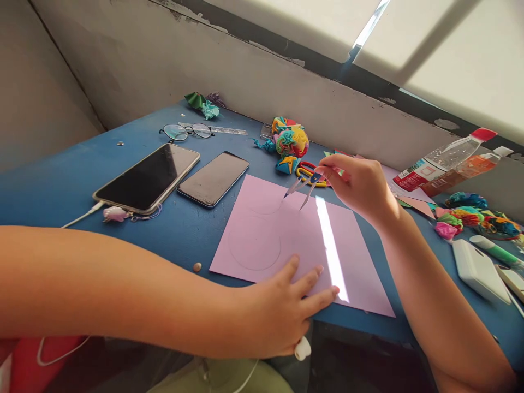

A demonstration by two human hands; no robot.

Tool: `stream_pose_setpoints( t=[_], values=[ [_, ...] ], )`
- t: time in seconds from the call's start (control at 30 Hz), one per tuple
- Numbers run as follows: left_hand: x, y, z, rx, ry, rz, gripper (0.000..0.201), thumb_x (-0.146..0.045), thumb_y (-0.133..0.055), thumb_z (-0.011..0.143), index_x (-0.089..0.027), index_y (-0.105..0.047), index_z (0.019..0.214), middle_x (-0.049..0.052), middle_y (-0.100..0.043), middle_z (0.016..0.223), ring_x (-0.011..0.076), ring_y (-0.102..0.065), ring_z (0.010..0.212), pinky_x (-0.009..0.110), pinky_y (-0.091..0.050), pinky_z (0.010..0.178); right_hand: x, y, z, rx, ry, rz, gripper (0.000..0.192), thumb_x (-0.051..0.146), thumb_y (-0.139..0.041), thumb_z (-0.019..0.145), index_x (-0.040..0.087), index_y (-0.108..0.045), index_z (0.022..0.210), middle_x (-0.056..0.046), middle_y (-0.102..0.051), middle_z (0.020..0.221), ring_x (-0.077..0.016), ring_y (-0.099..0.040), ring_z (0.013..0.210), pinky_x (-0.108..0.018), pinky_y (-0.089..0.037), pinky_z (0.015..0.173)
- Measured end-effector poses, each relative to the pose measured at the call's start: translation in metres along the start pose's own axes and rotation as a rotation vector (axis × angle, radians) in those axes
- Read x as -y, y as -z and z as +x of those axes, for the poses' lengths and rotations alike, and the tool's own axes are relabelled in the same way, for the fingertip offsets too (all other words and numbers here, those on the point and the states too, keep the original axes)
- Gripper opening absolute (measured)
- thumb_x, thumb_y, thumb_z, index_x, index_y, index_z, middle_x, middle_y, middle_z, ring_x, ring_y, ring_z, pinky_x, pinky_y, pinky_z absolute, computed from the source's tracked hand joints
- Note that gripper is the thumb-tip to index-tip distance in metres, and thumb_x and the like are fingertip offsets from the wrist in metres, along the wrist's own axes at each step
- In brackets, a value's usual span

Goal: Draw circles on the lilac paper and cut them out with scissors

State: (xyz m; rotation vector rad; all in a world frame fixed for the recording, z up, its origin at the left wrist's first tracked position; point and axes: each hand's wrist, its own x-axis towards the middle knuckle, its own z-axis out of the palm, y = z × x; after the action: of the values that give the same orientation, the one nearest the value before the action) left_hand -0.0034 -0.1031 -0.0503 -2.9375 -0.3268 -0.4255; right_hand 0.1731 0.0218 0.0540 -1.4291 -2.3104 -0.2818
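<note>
A sheet of pink paper [298,240] lies on the blue table, with a thin pencilled circle on its left half and a fainter curve above it. My left hand [286,305] rests on the sheet's near edge, fingers spread and flat. Near that hand's thumb is a small white object [302,348], its kind unclear. With thumb and fingers, my right hand [356,183] pinches the top of a drawing compass [305,185]. The compass legs are apart and point down at the paper's upper part; I cannot tell whether both tips touch it.
Two phones [149,177] and glasses [188,131] lie left of the paper. Behind it are folded paper flowers [290,139] and scissors [305,173]. Two bottles [444,161], a white case [478,271] and a glue stick [497,250] are at right. A wall borders the table's back.
</note>
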Motion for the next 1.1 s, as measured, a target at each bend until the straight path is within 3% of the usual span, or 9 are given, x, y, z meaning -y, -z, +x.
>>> stream_pose_setpoints(
  t=[0.37, 0.7, 1.1],
  values=[
    [0.001, 0.006, 0.002, 0.048, -0.009, 0.012, 0.028, -0.044, -0.056, 0.085, -0.029, -0.076, 0.097, 0.006, -0.038, 0.151, 0.0377, -0.042, 0.132, 0.059, -0.042, 0.099, -0.006, -0.005, 0.001, -0.037, -0.045, 0.065, 0.023, 0.037, -0.049, 0.089, 0.024, -0.068, 0.087, -0.006, -0.070, 0.075, -0.0199, -0.062, 0.065, -0.032, -0.046, 0.065],
    [0.000, -0.002, 0.002, -0.007, 0.007, -0.007, 0.027, -0.045, -0.057, 0.083, -0.029, -0.077, 0.093, 0.005, -0.039, 0.150, 0.0386, -0.040, 0.132, 0.060, -0.040, 0.099, -0.010, -0.004, -0.002, -0.103, -0.052, 0.111, 0.021, 0.034, -0.050, 0.089, 0.024, -0.065, 0.080, -0.004, -0.070, 0.070, -0.0195, -0.066, 0.066, -0.032, -0.050, 0.069],
    [0.003, 0.011, 0.004, 0.094, -0.022, 0.011, 0.030, -0.045, -0.054, 0.086, -0.029, -0.076, 0.098, 0.006, -0.038, 0.151, 0.0377, -0.042, 0.131, 0.058, -0.043, 0.098, -0.009, -0.007, -0.002, -0.096, -0.048, 0.069, 0.022, 0.035, -0.049, 0.090, 0.023, -0.065, 0.082, -0.005, -0.070, 0.070, -0.0205, -0.066, 0.068, -0.032, -0.048, 0.068]
  ],
)
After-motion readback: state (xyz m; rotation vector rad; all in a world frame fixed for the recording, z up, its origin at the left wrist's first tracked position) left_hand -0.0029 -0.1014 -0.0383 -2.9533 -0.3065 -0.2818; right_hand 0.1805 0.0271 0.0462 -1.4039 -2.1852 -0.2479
